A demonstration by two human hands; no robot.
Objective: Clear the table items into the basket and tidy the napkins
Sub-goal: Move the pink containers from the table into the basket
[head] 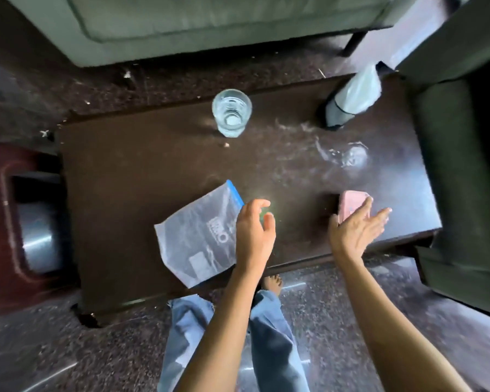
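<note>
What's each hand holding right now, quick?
Left hand: fingers curled by the plastic bag; too blurry to tell if they hold anything.
Right hand: open, holding nothing, next to the pink case.

The bare middle of the desk [159, 165] lies open between the glass [232, 113] at the far edge and the zip bag [201, 236] at the near one. On the right the pink phone [351, 206], a clear crumpled wrapper [351, 158] and a tall wrapped object [351, 97] stand one behind another, with the armchair [464, 165] close against that end
</note>
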